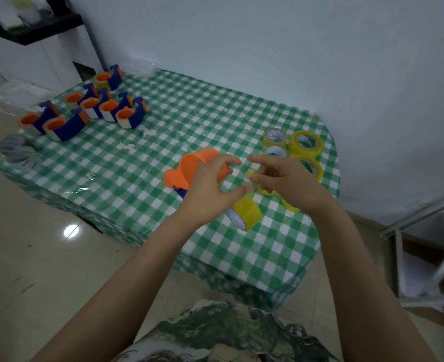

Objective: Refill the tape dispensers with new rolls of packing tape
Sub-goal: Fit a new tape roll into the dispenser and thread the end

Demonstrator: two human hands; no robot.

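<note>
An orange tape dispenser [189,165] with a blue part under it is above the middle of the green checked table [189,113]. My left hand [210,189] grips it from the near side, fingers curled over its right end. A yellow roll of packing tape [245,212] sits just below that hand, tilted on its edge. My right hand [283,178] is close beside the left and pinches a small clear bit of tape [249,174] between thumb and fingers. Whether the roll sits in the dispenser is hidden by my left hand.
Several new yellow tape rolls [305,145] lie at the table's right side, partly behind my right hand. Several blue and orange dispensers holding rolls [106,108] stand at the far left corner. Grey used cores [14,148] lie at the left edge. A white wall runs behind.
</note>
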